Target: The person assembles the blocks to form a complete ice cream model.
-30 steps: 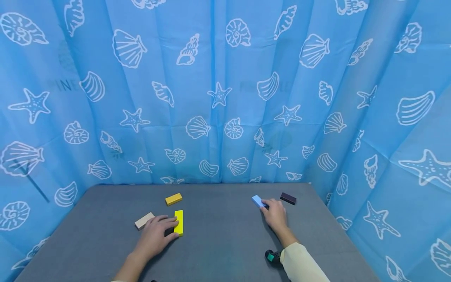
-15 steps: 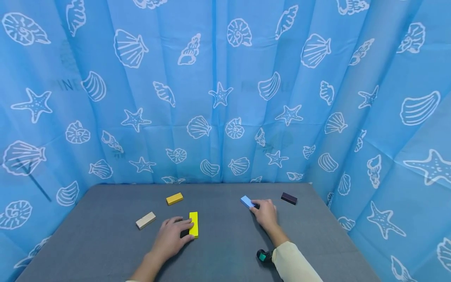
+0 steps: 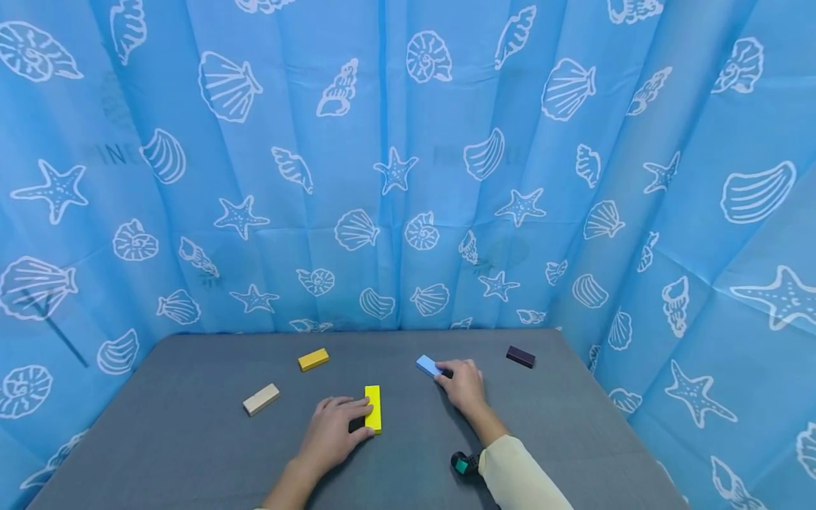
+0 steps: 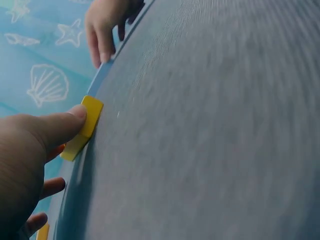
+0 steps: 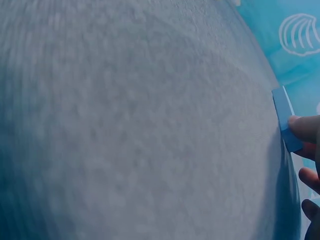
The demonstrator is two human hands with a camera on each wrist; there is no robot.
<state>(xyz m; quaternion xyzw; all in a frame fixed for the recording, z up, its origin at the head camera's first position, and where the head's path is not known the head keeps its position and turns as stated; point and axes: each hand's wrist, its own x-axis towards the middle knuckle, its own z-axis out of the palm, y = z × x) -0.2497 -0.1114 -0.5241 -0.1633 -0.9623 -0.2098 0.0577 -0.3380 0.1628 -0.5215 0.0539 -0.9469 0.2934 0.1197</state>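
My left hand (image 3: 334, 433) pinches a bright yellow block (image 3: 373, 411) between thumb and fingers, near the middle of the grey table. In the left wrist view the thumb lies against the near face of that yellow block (image 4: 91, 117). To the right and farther back, my right hand (image 3: 464, 386) grips one end of a light blue block (image 3: 427, 365), whose other end points to the back left. The right wrist view has the blue block (image 5: 284, 112) at its right edge, with a thumb (image 5: 302, 126) on it. A gap of table separates the two blocks.
On the grey table (image 3: 191, 453) lie a pale wooden block (image 3: 261, 399) at left, an amber block (image 3: 313, 360) behind it, and a dark block (image 3: 520, 356) at back right. A blue shell-patterned curtain (image 3: 395, 262) borders the table's back. A black wrist device (image 3: 464, 463) sits by the right sleeve.
My left hand has moved the yellow block rightward, away from the pale block. My right hand has moved the blue block leftward, away from the dark one. The two held blocks are closer together.
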